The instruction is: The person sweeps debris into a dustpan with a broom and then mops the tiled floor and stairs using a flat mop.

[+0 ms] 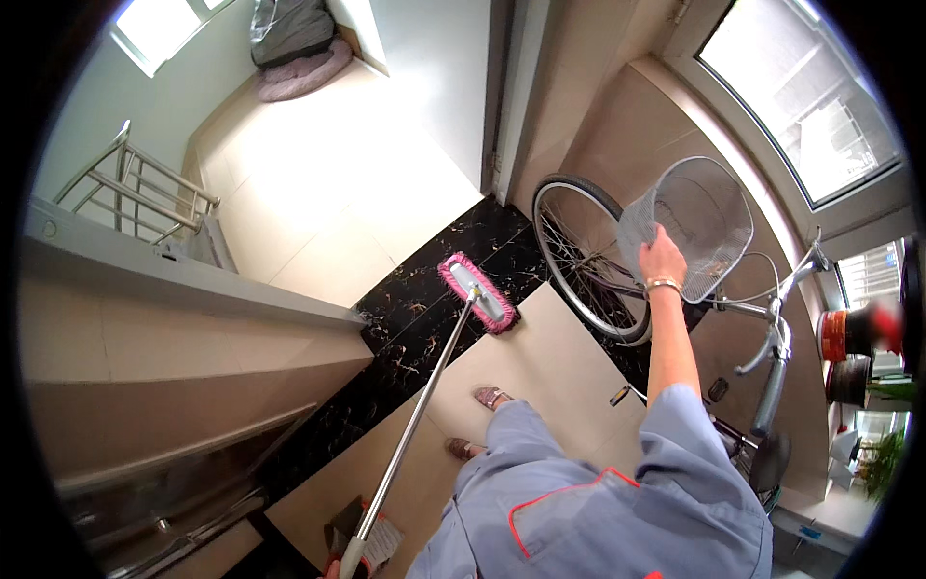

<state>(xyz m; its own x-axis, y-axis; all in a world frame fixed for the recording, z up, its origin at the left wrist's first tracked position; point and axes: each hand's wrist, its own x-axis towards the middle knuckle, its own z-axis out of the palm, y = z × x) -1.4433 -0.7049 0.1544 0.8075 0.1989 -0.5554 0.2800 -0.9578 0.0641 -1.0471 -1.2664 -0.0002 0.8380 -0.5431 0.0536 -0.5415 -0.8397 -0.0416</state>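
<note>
My left hand (331,569) grips the lower end of a metal mop pole (414,422) at the bottom edge of the head view, where only a little of the hand shows. The pole runs up to a flat mop head with a pink fringe (479,293), which lies on the black marbled floor strip (409,307). My right hand (661,259), with a bracelet at the wrist, holds the near rim of a wire mesh bicycle basket (705,217). The bicycle's front wheel (579,246) is left of the basket, and its handlebar (774,383) is to the right.
Along the right side are a windowsill (832,510) and potted plants (879,456). A metal rack (145,192) stands at the left. A grey plush pet bed (307,72) lies on the pale floor beyond the doorway. A bicycle pedal (620,395) sticks out near my legs.
</note>
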